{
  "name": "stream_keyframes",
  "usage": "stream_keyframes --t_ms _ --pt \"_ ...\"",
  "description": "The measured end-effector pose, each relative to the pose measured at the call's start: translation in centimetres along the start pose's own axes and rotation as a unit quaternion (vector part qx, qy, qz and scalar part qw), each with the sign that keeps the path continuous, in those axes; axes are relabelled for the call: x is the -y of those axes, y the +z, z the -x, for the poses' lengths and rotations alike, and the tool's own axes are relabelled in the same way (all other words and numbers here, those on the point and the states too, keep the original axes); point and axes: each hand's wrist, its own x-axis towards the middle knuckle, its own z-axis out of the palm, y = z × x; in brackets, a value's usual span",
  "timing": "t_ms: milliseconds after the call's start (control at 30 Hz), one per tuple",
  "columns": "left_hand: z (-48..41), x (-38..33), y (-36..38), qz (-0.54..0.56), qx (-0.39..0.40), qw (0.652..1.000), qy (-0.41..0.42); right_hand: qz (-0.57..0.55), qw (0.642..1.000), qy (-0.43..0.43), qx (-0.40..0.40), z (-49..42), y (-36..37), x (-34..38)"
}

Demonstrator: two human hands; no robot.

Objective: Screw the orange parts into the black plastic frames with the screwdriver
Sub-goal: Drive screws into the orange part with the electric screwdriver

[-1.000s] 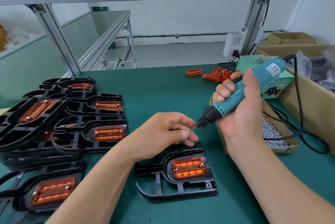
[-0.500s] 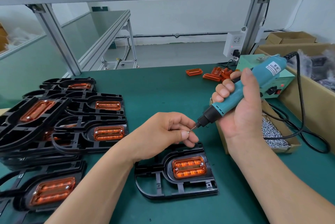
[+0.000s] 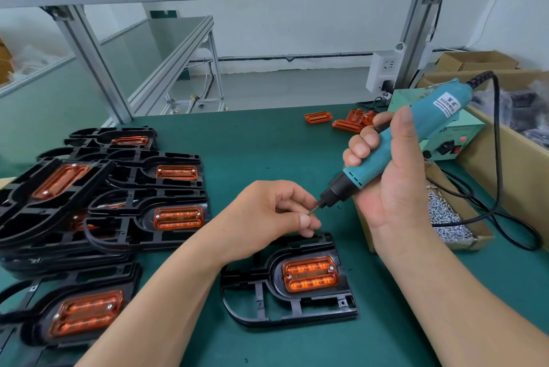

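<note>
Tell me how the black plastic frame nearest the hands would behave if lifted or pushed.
Probably light: the black plastic frame is mostly open ribs. It may flex, being thin. Flat on the green mat, it should slide, not roll.

1 head view, angled down, close over bench (image 3: 267, 141).

Your right hand (image 3: 395, 185) grips the teal screwdriver (image 3: 410, 141) tilted, its tip meeting a small screw (image 3: 312, 211) pinched in your left hand's (image 3: 267, 218) fingertips, above the black frame (image 3: 289, 286) holding its orange part (image 3: 310, 274).
</note>
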Motion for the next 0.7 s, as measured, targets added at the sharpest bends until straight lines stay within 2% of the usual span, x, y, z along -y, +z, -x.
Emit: stream_keyframes --t_ms 300,700 --pt "0.00 -0.19 0.21 -0.051 -0.016 0.999 0.007 0.017 1.000 0.007 0.001 -0.12 0.07 -0.04" --pt "0.14 -0.32 0.33 -0.049 -0.029 0.998 -0.001 0.041 0.999 -0.011 -0.013 0.32 0.31 -0.47"
